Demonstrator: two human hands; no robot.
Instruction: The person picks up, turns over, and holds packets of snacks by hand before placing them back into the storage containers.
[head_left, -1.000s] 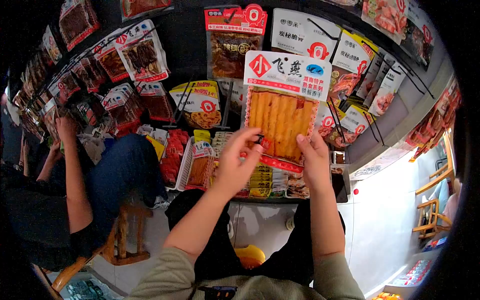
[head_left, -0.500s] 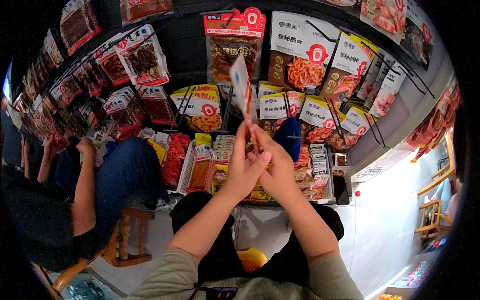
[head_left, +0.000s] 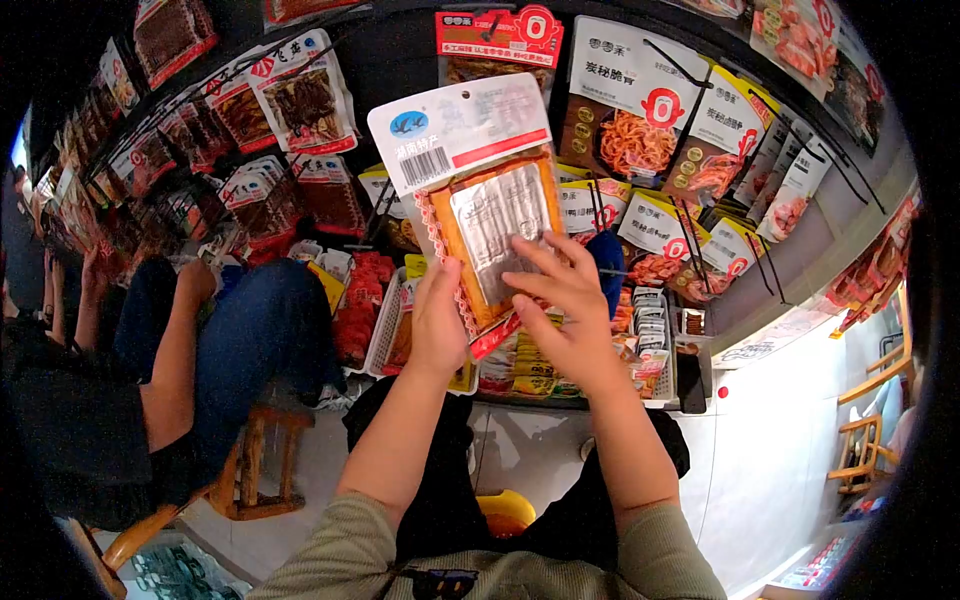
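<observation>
A flat snack packet (head_left: 500, 215) is held up in front of the shelf. It has a white top with a blue oval logo and barcode, and a clear window showing orange-brown food around a silver inner sachet. My left hand (head_left: 440, 318) grips its lower left edge, thumb along the side. Across the lower right of the packet's face lies my right hand (head_left: 565, 315), fingers spread and touching the plastic. Behind the packet's upper edge hangs a red-topped pouch (head_left: 500, 35), mostly covered.
White and brown snack pouches (head_left: 640, 95) hang on hooks ahead. Below stand trays of small packets (head_left: 650, 340). A dark blue object (head_left: 608, 265) sits beside my right hand. To the left, another person (head_left: 165, 380) sits near a wooden stool (head_left: 260, 465). A yellow container (head_left: 505, 512) is between my legs.
The packet was edge-on between both hands; now its barcode side faces me. My right hand has come away from the left and spread over its face. The view has shifted slightly.
</observation>
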